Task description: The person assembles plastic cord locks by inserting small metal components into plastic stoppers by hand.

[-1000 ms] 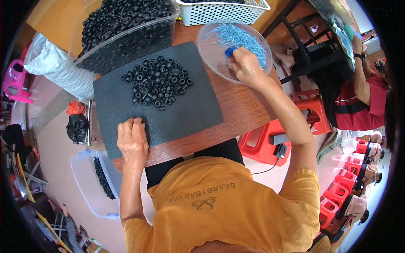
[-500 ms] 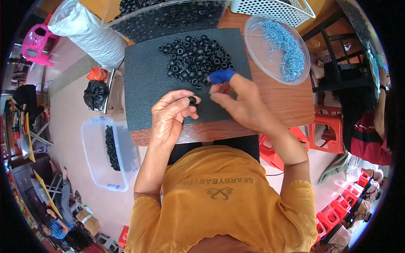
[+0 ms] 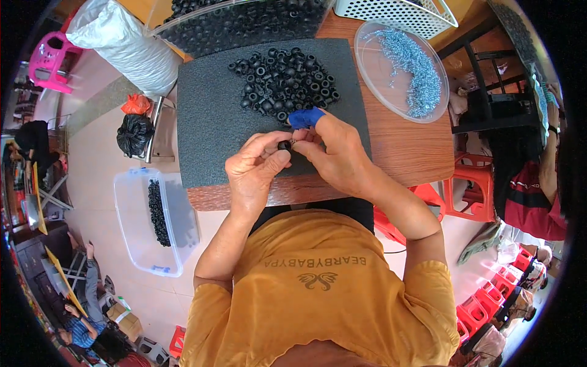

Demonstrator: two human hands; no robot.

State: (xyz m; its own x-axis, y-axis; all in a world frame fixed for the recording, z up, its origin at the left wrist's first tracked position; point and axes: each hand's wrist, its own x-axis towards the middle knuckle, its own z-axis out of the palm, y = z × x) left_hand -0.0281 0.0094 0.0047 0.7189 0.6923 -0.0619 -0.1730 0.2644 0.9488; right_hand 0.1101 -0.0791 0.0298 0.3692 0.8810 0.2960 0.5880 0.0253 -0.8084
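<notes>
My left hand (image 3: pixel 252 171) pinches a small black round plastic part (image 3: pixel 284 145) with a hole in it, between thumb and fingers. Right beside it, the fingertips of my right hand (image 3: pixel 342 150) are closed together and meet the part. A thin, tiny piece seems to be between them, too small to name. Blue wrapping (image 3: pixel 306 117) covers my right index finger. Beyond both hands, a pile of similar black parts (image 3: pixel 284 79) lies on a dark grey mat (image 3: pixel 205 116).
A clear bin (image 3: pixel 244 30) of black parts stands behind the mat. At the right, a round clear tray (image 3: pixel 369 73) holds many small shiny blue pieces (image 3: pixel 422 79), near a white perforated basket (image 3: pixel 397 15). A clear box (image 3: pixel 131 244) sits on the floor at left.
My right hand has moved left and its fingertips now meet the black part in my left hand. The left hand has shifted slightly to the right.
</notes>
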